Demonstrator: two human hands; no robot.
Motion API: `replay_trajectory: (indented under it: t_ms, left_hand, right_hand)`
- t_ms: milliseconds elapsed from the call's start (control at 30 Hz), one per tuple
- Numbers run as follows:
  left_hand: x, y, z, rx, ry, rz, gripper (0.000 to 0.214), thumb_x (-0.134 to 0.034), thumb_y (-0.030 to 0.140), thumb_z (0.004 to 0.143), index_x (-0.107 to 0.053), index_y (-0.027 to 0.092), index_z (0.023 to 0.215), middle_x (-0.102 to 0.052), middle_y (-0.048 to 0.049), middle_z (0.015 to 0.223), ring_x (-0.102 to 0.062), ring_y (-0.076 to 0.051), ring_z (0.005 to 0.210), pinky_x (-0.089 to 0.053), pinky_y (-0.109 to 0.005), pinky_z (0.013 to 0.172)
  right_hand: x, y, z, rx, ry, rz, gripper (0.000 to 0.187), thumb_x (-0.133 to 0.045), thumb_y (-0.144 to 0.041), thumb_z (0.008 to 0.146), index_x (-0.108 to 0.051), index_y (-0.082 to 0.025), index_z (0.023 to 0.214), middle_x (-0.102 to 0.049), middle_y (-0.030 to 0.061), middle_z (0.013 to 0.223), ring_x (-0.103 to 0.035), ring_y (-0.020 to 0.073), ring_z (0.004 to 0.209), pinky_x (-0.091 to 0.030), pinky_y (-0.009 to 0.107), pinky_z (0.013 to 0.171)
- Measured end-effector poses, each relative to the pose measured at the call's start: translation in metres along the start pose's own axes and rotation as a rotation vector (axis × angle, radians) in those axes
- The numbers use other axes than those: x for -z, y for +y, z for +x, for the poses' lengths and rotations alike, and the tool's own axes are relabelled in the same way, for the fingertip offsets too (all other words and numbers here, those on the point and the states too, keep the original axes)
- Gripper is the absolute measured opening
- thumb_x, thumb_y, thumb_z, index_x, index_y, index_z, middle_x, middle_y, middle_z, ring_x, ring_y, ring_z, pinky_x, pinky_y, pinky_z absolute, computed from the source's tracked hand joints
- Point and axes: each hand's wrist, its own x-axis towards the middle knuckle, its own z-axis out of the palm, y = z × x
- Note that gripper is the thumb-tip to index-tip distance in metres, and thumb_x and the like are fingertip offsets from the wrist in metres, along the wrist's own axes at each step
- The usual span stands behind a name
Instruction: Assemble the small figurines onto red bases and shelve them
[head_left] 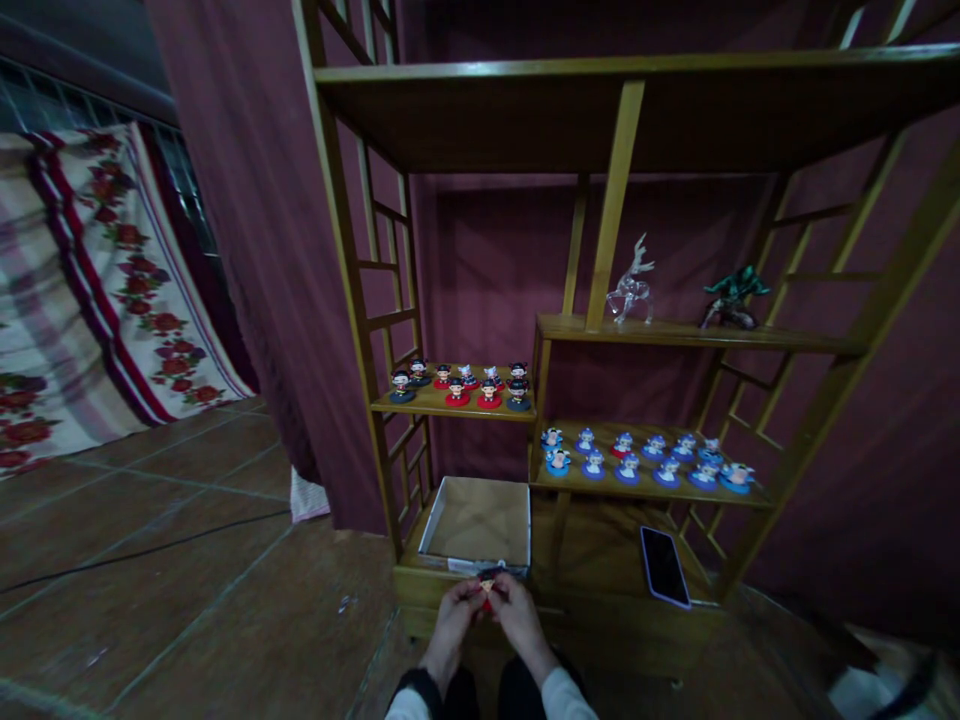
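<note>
Between my two hands, just in front of the cardboard box, is a small figurine (487, 586) with dark hair and red on its lower part. The fingers of my left hand (459, 612) close on its left side. From the other side my right hand (517, 608) pinches it too. Behind them the open box (435, 528) with white edges sits on the low shelf. Similar figurines on red and dark bases, such as a red-based figurine (489, 393), stand in rows on the left shelf above.
Blue- and purple-based figurines (628, 468) line the right shelf. A clear deer figurine (631, 290) and a dark green ornament (735, 298) stand higher up. On the low shelf lies a phone (664, 566). Wooden posts and lattice (609, 210) frame the shelves; a curtain (247, 250) hangs left.
</note>
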Motion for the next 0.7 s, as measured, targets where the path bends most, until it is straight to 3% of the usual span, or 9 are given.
replay_trajectory:
  t_ms: [267,467,700]
  left_hand:
    - [0.005,0.001,0.003,0.028,-0.013,-0.094,0.035,-0.079,0.029,0.043,-0.067,0.013,0.073,-0.065,-0.0045,0.068,-0.057,-0.012,0.058,-0.04,-0.023,0.057]
    - [0.01,-0.004,0.007,0.049,0.026,-0.16,0.034,-0.08,0.025,0.045,-0.063,0.015,0.072,-0.064,-0.0015,0.066,-0.06,-0.012,0.06,-0.041,-0.021,0.057]
    - [0.011,-0.008,0.011,0.084,0.033,-0.2,0.044,-0.081,0.019,0.047,-0.061,0.016,0.085,-0.066,-0.0026,0.072,-0.061,-0.011,0.061,-0.042,-0.02,0.057]
  right_hand:
    - [0.002,0.004,0.004,-0.075,0.009,0.211,0.038,-0.065,-0.051,0.058,-0.062,-0.019,0.077,-0.065,0.0025,0.078,-0.061,0.0186,0.066,-0.048,0.031,0.059]
    - [0.001,0.007,0.007,-0.099,0.022,0.31,0.041,-0.07,-0.049,0.053,-0.061,-0.018,0.078,-0.063,0.0031,0.078,-0.061,0.019,0.07,-0.048,0.033,0.062]
    - [0.004,0.007,0.007,-0.076,-0.027,0.372,0.043,-0.073,-0.048,0.049,-0.059,-0.019,0.078,-0.064,0.003,0.079,-0.061,0.0194,0.074,-0.049,0.034,0.065]
